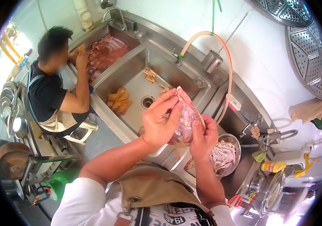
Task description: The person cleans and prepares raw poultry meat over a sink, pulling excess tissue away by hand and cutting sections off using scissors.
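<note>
Both of my hands hold one piece of raw meat (185,120), pink and glossy with pale bumpy skin along its edge, raised above the near rim of the sink. My left hand (159,122) pinches its upper end between thumb and fingers. Gripping the lower right side is my right hand (205,137), its thumb on the front face. Just right of that hand stands a round metal bowl (239,152) of pale raw strips (224,157). Behind the meat, the steel sink basin (131,81) contains yellowish pieces (119,101) and several small orange-yellow pieces (150,75).
At the left, a person (52,81) sits on a stool (80,132) over another basin holding raw meat in reddish water (110,51). A hose (230,71) arches from a tap. A metal can (212,61) hangs on a chain. Red-handled scissors (235,200) lie lower right.
</note>
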`<action>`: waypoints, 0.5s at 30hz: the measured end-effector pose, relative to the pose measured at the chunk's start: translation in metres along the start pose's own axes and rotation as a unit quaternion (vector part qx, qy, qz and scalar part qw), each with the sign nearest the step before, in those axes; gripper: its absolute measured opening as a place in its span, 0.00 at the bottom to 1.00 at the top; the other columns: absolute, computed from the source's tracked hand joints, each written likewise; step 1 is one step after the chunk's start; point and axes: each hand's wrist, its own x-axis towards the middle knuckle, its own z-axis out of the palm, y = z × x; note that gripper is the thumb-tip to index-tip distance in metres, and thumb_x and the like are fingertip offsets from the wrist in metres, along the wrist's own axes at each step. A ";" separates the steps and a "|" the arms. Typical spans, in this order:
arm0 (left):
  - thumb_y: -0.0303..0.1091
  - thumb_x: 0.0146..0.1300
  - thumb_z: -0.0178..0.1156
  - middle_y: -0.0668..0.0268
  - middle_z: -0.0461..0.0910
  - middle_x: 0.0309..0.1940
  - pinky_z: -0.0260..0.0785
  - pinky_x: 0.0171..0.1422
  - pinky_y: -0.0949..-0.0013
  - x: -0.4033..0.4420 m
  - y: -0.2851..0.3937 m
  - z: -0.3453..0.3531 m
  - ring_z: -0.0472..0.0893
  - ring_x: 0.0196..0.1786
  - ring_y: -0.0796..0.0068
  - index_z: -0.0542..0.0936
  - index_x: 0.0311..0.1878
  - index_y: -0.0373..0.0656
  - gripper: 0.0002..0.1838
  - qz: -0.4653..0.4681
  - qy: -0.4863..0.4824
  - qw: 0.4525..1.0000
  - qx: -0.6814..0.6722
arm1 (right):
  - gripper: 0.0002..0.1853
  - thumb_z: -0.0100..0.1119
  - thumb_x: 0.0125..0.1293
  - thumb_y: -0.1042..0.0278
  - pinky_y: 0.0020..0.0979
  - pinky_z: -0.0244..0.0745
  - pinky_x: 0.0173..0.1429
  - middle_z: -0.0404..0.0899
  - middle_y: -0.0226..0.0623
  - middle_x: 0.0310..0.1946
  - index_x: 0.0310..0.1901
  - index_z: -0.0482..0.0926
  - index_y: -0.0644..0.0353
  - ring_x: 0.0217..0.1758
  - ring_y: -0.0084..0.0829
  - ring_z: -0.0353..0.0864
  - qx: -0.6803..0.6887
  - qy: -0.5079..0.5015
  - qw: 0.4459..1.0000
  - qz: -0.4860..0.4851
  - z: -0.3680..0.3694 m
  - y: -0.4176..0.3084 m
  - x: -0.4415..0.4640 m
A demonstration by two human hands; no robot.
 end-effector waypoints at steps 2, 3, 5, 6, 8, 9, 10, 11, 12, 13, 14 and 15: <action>0.18 0.60 0.67 0.46 0.81 0.55 0.81 0.49 0.70 0.001 0.000 0.000 0.84 0.50 0.71 0.83 0.47 0.27 0.11 0.008 0.002 1.000 0.004 | 0.12 0.62 0.69 0.72 0.21 0.75 0.47 0.81 0.33 0.41 0.50 0.75 0.68 0.41 0.17 0.78 0.011 0.000 1.000 0.006 0.001 0.001 0.001; 0.18 0.60 0.67 0.45 0.81 0.55 0.81 0.49 0.70 0.001 0.000 0.000 0.84 0.50 0.71 0.83 0.47 0.27 0.12 0.011 0.003 1.000 0.005 | 0.12 0.62 0.70 0.72 0.21 0.75 0.47 0.81 0.33 0.41 0.50 0.75 0.68 0.41 0.17 0.78 0.014 0.000 1.000 0.011 0.001 0.003 0.001; 0.18 0.59 0.67 0.46 0.82 0.54 0.81 0.48 0.71 0.001 -0.005 -0.002 0.85 0.49 0.71 0.83 0.47 0.27 0.12 0.018 0.005 1.000 0.019 | 0.12 0.62 0.70 0.71 0.21 0.75 0.46 0.81 0.33 0.42 0.50 0.75 0.68 0.41 0.17 0.78 0.023 -0.003 1.000 0.021 0.001 0.006 0.003; 0.18 0.59 0.67 0.46 0.82 0.54 0.81 0.48 0.71 0.001 -0.007 -0.003 0.85 0.49 0.72 0.83 0.47 0.28 0.12 0.022 0.005 0.999 0.026 | 0.12 0.62 0.70 0.71 0.21 0.75 0.46 0.81 0.33 0.42 0.50 0.75 0.68 0.41 0.17 0.78 0.031 -0.006 0.999 0.026 0.001 0.007 0.003; 0.18 0.59 0.67 0.46 0.82 0.53 0.81 0.47 0.71 0.003 -0.007 -0.003 0.85 0.48 0.72 0.84 0.47 0.28 0.12 0.020 0.010 1.000 0.021 | 0.12 0.62 0.70 0.71 0.21 0.75 0.46 0.81 0.33 0.41 0.50 0.75 0.68 0.41 0.17 0.78 0.048 -0.009 0.998 0.033 0.002 0.007 0.004; 0.18 0.59 0.67 0.47 0.82 0.53 0.81 0.47 0.71 0.003 -0.007 -0.003 0.85 0.48 0.72 0.84 0.46 0.29 0.12 0.019 0.012 1.000 0.018 | 0.12 0.62 0.70 0.71 0.21 0.75 0.46 0.81 0.33 0.41 0.50 0.75 0.68 0.41 0.17 0.78 0.056 -0.009 0.998 0.034 0.003 0.007 0.004; 0.18 0.59 0.67 0.47 0.83 0.53 0.81 0.46 0.71 0.004 -0.007 -0.003 0.85 0.48 0.72 0.84 0.46 0.29 0.12 0.017 0.012 1.000 0.014 | 0.12 0.62 0.70 0.71 0.21 0.75 0.46 0.81 0.33 0.41 0.50 0.75 0.68 0.41 0.17 0.78 0.064 -0.009 0.997 0.035 0.004 0.007 0.004; 0.19 0.59 0.67 0.47 0.83 0.53 0.81 0.46 0.71 0.005 -0.006 -0.003 0.85 0.47 0.72 0.84 0.46 0.30 0.11 0.016 0.013 1.000 0.009 | 0.12 0.62 0.70 0.71 0.21 0.75 0.46 0.81 0.33 0.41 0.50 0.75 0.68 0.41 0.17 0.78 0.062 -0.008 0.997 0.033 0.004 0.007 0.004; 0.19 0.60 0.67 0.48 0.83 0.53 0.81 0.45 0.71 0.006 -0.005 -0.003 0.85 0.47 0.72 0.84 0.46 0.30 0.11 0.014 0.014 1.000 0.005 | 0.12 0.62 0.70 0.71 0.21 0.75 0.46 0.81 0.33 0.41 0.50 0.75 0.68 0.41 0.17 0.78 0.060 -0.007 0.998 0.032 0.005 0.007 0.004; 0.20 0.60 0.67 0.49 0.83 0.54 0.81 0.45 0.72 0.007 -0.004 -0.003 0.85 0.47 0.73 0.84 0.46 0.31 0.11 -0.003 0.011 1.000 0.006 | 0.12 0.62 0.70 0.72 0.21 0.75 0.46 0.81 0.33 0.41 0.50 0.75 0.68 0.41 0.17 0.78 0.059 -0.006 0.998 0.031 0.005 0.007 0.004; 0.20 0.60 0.66 0.50 0.82 0.54 0.81 0.45 0.72 0.008 -0.004 -0.003 0.85 0.46 0.73 0.84 0.47 0.32 0.11 -0.021 0.007 1.000 0.008 | 0.12 0.61 0.70 0.72 0.20 0.75 0.46 0.81 0.33 0.41 0.50 0.75 0.68 0.41 0.17 0.78 0.044 -0.006 0.999 0.029 0.005 0.007 0.004; 0.20 0.60 0.66 0.50 0.82 0.54 0.81 0.45 0.72 0.009 -0.004 -0.003 0.84 0.46 0.74 0.84 0.47 0.33 0.11 -0.039 0.003 0.999 0.010 | 0.12 0.61 0.70 0.72 0.20 0.75 0.46 0.81 0.33 0.41 0.50 0.75 0.68 0.41 0.17 0.78 0.029 -0.005 0.999 0.029 0.004 0.007 0.004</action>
